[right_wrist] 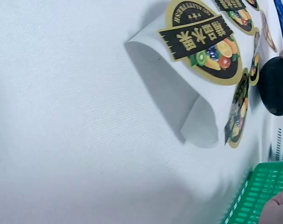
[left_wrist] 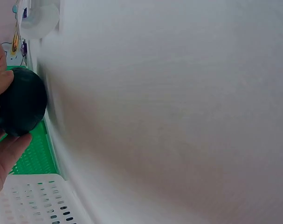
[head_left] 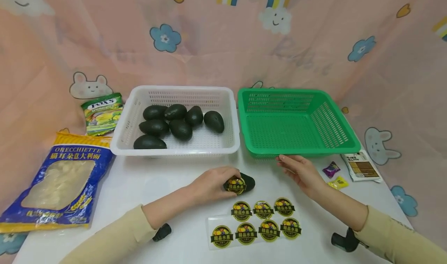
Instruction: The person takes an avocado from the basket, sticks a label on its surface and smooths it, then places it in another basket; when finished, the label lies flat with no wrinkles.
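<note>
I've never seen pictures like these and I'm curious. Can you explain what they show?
No robot here, just a person's two bare hands. The wide picture comes from a camera worn on the head. The other two come from cameras on the wrists, one each, so they look sideways. The left hand holds a dark fruit, probably an avocado, with a round sticker on it. The right hand is beside the green basket. On the white table are also more round stickers and a white basket holding seven more dark fruits. A blue pasta bag lies on the left, and two little wrapped sweets on the right.
</note>
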Action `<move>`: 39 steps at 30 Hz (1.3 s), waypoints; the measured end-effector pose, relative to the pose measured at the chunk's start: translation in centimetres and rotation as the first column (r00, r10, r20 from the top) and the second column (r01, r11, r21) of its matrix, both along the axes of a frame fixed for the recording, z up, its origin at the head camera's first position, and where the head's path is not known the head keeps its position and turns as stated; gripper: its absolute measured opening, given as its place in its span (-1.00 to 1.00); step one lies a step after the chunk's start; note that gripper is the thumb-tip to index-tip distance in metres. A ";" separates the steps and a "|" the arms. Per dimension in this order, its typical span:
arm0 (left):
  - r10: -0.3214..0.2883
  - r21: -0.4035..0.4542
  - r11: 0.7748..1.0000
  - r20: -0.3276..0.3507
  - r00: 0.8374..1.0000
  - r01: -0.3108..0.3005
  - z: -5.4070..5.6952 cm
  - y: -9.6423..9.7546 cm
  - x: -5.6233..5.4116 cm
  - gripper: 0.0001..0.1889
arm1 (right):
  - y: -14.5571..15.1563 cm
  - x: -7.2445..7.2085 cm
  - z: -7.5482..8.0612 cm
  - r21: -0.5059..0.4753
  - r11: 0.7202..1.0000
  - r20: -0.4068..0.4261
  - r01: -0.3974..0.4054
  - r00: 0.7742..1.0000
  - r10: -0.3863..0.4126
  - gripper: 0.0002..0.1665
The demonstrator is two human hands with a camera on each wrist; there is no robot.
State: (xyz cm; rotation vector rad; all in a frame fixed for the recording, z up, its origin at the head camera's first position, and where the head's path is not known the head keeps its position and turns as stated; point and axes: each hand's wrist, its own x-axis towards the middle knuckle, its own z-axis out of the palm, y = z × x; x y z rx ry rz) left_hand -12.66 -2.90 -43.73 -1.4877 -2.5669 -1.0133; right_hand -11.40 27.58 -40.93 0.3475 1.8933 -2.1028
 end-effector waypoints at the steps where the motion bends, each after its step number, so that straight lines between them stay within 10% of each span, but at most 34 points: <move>1: -0.004 0.005 1.000 0.001 1.000 0.004 0.1 0.0 0.0 -0.50 | 0.0 -0.1 -0.1 -0.009 1.000 0.006 0.004 1.000 -0.004 -0.80; 8: -0.104 0.101 0.990 0.017 0.994 0.102 5.0 1.5 -1.0 -0.42 | 0.3 -0.4 -0.3 -0.020 1.000 0.018 0.005 1.000 -0.005 -0.87; 15: 0.005 0.019 1.000 0.021 1.000 -0.005 11.5 6.4 -7.9 -0.42 | 0.7 -0.8 -0.1 0.028 0.999 0.025 -0.037 0.999 0.036 -0.85; 21: 0.066 -0.262 0.964 0.063 0.996 -0.047 9.6 10.5 -11.7 -0.46 | 0.8 -0.7 0.1 0.070 0.996 0.043 -0.059 0.997 0.056 -0.83; 28: 0.019 -0.575 0.818 0.037 0.999 0.005 7.5 12.5 -11.5 -0.53 | 0.6 -0.6 0.1 0.057 0.996 0.052 -0.064 0.997 0.061 -0.83; 31: 0.025 -0.609 0.793 0.022 0.999 -0.006 7.8 12.1 -11.4 -0.48 | 0.6 -0.8 0.1 0.059 0.996 0.044 -0.074 0.996 0.071 -0.82; 35: 0.033 -0.476 0.879 -0.013 0.999 -0.035 9.3 10.4 -10.5 -0.54 | 0.6 -0.8 0.2 0.071 0.993 0.034 -0.090 0.996 0.088 -0.80; 39: -0.025 -0.229 0.973 -0.064 0.998 0.010 9.9 7.9 -6.6 -0.71 | 0.6 -0.4 0.2 0.081 0.994 0.026 -0.080 0.997 0.078 -0.79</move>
